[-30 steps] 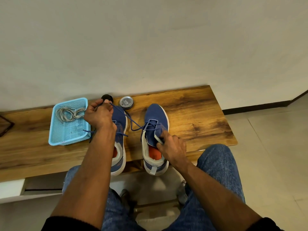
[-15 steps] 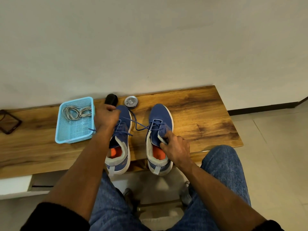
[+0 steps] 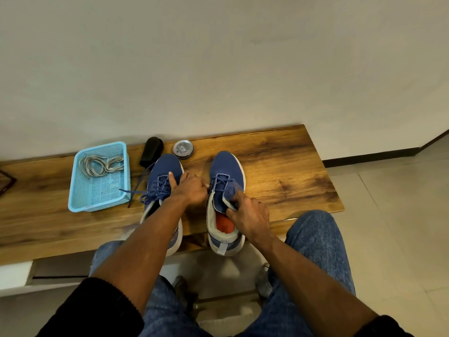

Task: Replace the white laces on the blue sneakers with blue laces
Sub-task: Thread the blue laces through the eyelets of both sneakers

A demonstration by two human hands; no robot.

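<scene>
I see 2 knees in jeans (image 3: 318,242) nearest, then the wooden bench (image 3: 286,166). 2 blue sneakers w/ grey heels, toes pointing at wall: right sneaker (image 3: 224,171) shows orange insole, blue lace (image 3: 222,182) thru upper eyelets; left sneaker (image 3: 165,166) laced in blue, loose ends trailing left. Right hand (image 3: 247,215) pinches the right sneaker's tongue, fingers curled. Left hand (image 3: 190,187) sits btwn the shoes, fingers curled at the lace by the right sneaker's eyelets, thumb out; exact grip can't tell. Farther left: 1 blue basket (image 3: 74,190) w/ white laces (image 3: 99,164). At back: 1 black brush (image 3: 151,150), 1 round tin (image 3: 183,149).
</scene>
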